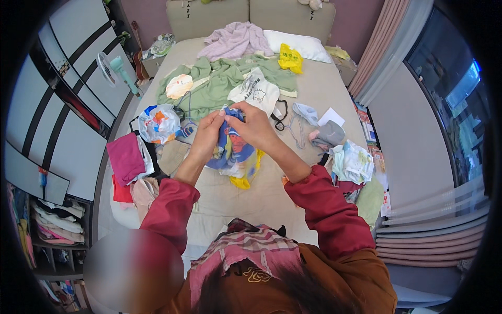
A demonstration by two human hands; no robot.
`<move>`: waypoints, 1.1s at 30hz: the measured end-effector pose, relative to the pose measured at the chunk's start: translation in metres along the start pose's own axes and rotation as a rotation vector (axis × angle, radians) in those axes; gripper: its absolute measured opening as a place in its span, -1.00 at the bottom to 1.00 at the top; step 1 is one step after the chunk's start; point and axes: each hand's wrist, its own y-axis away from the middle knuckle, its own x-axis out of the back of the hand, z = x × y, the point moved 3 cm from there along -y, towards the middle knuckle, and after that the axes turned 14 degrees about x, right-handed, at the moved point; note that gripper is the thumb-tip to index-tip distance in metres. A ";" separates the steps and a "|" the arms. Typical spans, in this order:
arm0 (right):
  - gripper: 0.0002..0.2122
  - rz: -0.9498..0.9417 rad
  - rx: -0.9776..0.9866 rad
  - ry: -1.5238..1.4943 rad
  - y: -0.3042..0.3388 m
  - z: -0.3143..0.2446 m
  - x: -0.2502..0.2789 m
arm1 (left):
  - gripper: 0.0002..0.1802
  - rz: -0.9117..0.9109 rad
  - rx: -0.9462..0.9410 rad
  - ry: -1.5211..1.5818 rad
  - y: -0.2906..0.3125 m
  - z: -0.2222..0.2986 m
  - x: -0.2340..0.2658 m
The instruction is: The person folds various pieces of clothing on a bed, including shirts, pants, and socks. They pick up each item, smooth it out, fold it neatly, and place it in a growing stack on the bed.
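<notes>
Over the middle of the bed, a blue printed cloth (234,144) with red and yellow patches hangs from my two hands. My left hand (210,126) pinches its top edge between thumb and fingers. Close beside it, my right hand (252,123) is closed on the same edge. The cloth's lower part bunches over something white and bright yellow (241,180); whether that is part of it or a separate bag I cannot tell. Just beyond my hands lies a white printed bag (256,90).
Left on the bed are a white plastic bag (159,124) with coloured prints and a folded magenta garment (126,158). To the right are a grey cap (329,134) and a pile of light clothes (352,162). A green blanket (209,78) and yellow bag (291,58) lie farther back.
</notes>
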 end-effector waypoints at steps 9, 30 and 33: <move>-0.59 -0.302 -0.035 -0.389 -0.009 0.001 0.001 | -0.51 -0.101 -0.135 -0.284 0.021 0.011 0.003; -0.79 -0.308 0.493 0.079 -0.010 -0.065 0.032 | -0.73 0.112 -0.122 -0.975 0.053 0.000 0.039; -0.79 -0.352 0.435 0.064 -0.013 -0.070 0.028 | -0.78 0.289 -0.347 -0.971 0.050 -0.010 0.054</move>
